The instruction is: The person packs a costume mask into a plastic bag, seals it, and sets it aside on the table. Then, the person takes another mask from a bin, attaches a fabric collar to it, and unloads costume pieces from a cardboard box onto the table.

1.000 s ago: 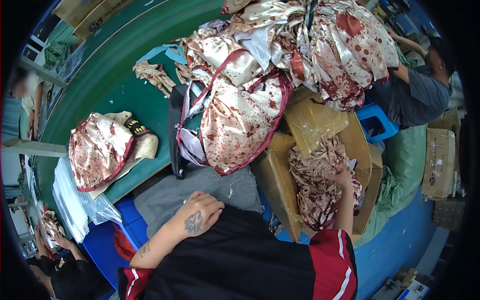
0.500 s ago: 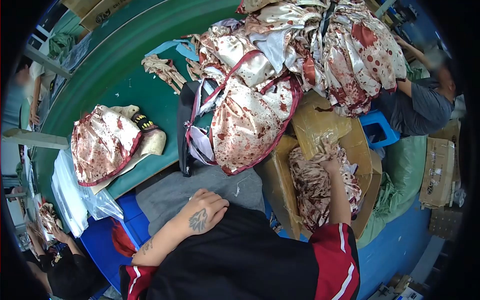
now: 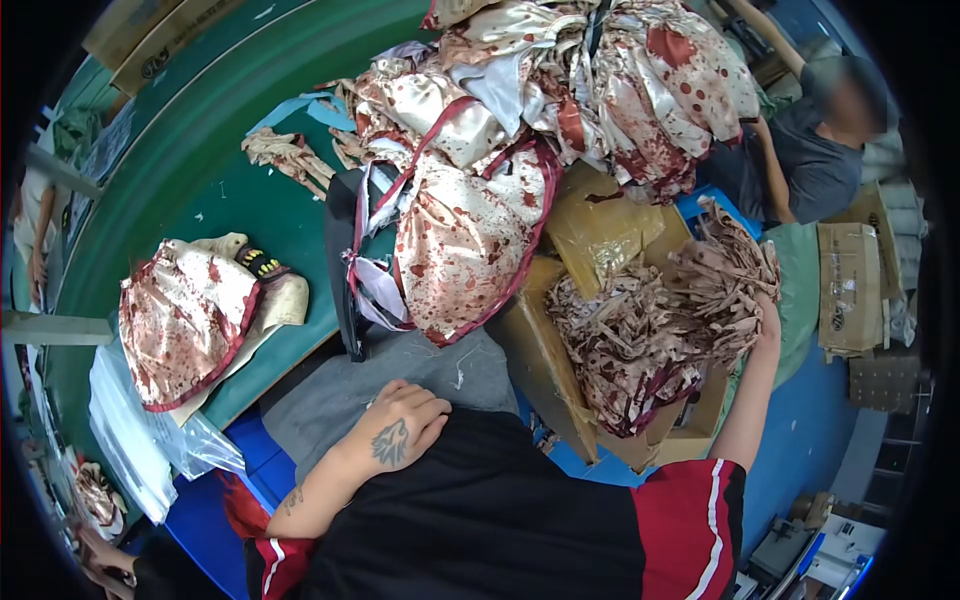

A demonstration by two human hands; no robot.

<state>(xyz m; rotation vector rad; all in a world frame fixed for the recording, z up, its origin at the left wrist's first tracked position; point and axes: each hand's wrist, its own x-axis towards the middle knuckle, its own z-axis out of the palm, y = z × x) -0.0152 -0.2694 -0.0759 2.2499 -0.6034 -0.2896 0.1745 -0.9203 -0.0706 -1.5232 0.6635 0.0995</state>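
My right hand [image 3: 768, 318], at the far side of the cardboard box [image 3: 700, 425], is closed on a bunch of ragged, stained cloth strips [image 3: 725, 285]. The bunch is raised at the box's edge; whether it joins the cloth below is unclear. Inside the box lie more stained, crumpled pieces [image 3: 630, 350] with dark red trim. My left hand [image 3: 408, 420], with a tattoo on its back, rests on my lap, fingers curled together and nothing visible in them. Close ahead of it, a cream satin garment [image 3: 470, 250] with red spots and trim hangs over the table edge.
On the green table [image 3: 240, 200] are a spotted skirt [image 3: 190, 320], a mask-like piece with yellow teeth [image 3: 265, 265] and a large garment pile [image 3: 650, 90]. Clear plastic bags [image 3: 130, 430] hang at left. A co-worker [image 3: 815, 160] sits at right by a blue stool [image 3: 715, 205].
My right hand has moved from inside the box up and to the right, lifting a bunch of ragged strips. My left hand stays on my lap. The view has shifted slightly.
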